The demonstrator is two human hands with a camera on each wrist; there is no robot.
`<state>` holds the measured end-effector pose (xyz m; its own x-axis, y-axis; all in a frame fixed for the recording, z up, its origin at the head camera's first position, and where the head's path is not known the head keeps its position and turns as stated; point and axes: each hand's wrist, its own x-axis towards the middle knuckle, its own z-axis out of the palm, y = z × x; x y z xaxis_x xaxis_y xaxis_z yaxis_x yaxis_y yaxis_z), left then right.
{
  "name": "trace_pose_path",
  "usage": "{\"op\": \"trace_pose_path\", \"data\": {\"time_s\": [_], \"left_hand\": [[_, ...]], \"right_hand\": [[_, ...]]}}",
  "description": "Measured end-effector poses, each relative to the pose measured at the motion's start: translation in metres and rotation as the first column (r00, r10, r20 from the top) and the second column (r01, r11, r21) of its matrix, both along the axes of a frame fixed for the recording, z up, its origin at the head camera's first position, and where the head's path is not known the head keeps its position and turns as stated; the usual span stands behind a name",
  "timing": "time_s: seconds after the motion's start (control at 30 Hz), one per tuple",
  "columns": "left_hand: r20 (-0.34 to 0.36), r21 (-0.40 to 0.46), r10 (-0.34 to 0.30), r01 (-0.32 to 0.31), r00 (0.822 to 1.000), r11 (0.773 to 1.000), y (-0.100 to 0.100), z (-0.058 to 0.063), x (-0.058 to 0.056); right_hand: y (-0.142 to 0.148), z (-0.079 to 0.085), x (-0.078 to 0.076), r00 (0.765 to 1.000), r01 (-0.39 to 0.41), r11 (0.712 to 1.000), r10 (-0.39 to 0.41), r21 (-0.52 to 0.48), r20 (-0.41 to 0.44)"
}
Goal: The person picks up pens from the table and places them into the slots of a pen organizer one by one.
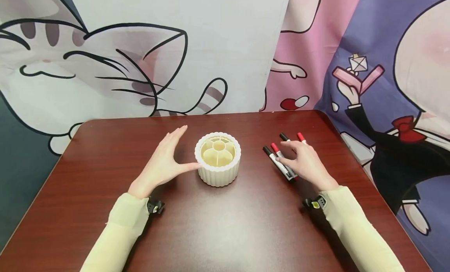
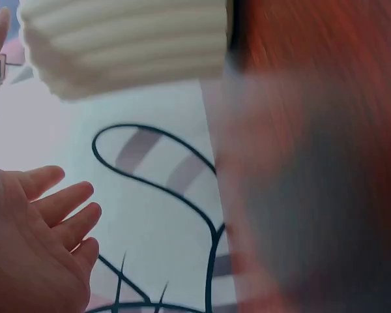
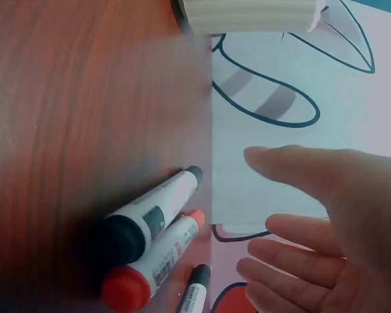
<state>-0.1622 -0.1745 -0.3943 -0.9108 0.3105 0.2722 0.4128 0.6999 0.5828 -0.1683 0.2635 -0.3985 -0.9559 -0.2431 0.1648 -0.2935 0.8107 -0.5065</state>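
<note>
A: Nearest entries?

B: Hands, two, bare, flanking the ribbed white holder [image 1: 219,177]; sides as the person has them. Left hand [image 1: 161,162]: left of the holder, thumb and fingers spread apart, nothing held; thumb tip at the holder's wall, contact I cannot tell. Right hand [image 1: 304,160]: well right of the holder, over the markers, thumb and fingers apart, nothing held.

A: Step in hand?

B: I judge it a reach for a marker, none picked up. The next move would call for pinching thumb and fingertips across one barrel without rolling its neighbour.

A: Markers, front pair?

B: Front black-capped marker [image 1: 279,164]: flat on the bench [image 1: 211,225], right of the holder. Front red-capped marker [image 3: 166,257]: just beside it, on the side away from the holder. Long axes nearly parallel, slanting; caps point away from the person and toward the holder's side.

A: Holder's axis?

B: Vertical; upright, mouth upward, compartments round a central ring.

A: Farther?

B: Rear black-capped marker [image 1: 284,137] and rear red-capped marker [image 1: 301,137]: right of the holder, farther back, caps away from the person, bodies largely hidden by the right hand. Last, printed cloth [image 1: 228,14], cat figure, behind the holder.
</note>
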Motion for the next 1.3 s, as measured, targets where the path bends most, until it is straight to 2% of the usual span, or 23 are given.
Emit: {"op": "trace_pose_path", "data": {"time_s": [0.1, 0.3, 0.47, 0.7, 0.83, 1.03, 1.3], "left_hand": [[0.025, 0.052, -0.024, 0.023, 0.999, 0.998, 0.009, 0.001, 0.004], [0.024, 0.126, -0.083, 0.079, 0.996, 0.989, 0.031, 0.001, 0.007], [0.036, 0.154, -0.075, 0.069, 0.996, 0.986, 0.043, -0.002, 0.006], [0.07, 0.171, -0.062, 0.049, 0.996, 0.984, 0.046, -0.006, 0.005], [0.069, 0.17, -0.067, 0.055, 0.995, 0.984, 0.047, -0.006, 0.004], [0.059, 0.207, -0.065, 0.052, 0.996, 0.977, 0.044, -0.007, 0.005], [0.055, 0.239, -0.07, 0.055, 0.996, 0.97, 0.046, -0.01, 0.005]], "right_hand": [[0.0, 0.0, 0.004, 0.999, 0.015, 1.0, -0.015, -0.02, 0.032], [-0.002, -0.004, 0.012, 0.998, 0.019, 1.0, -0.017, -0.022, 0.057], [-0.005, -0.007, 0.016, 0.997, -0.005, 0.999, 0.007, -0.032, 0.081], [-0.01, -0.011, 0.019, 0.998, -0.012, 0.999, 0.009, 0.04, 0.059], [-0.014, -0.013, 0.022, 0.996, -0.014, 0.999, 0.011, 0.036, 0.092], [-0.021, -0.017, 0.021, 0.998, -0.043, 0.998, 0.041, 0.034, 0.055], [-0.021, -0.019, 0.023, 0.998, -0.013, 0.999, 0.011, 0.041, 0.068]]}}
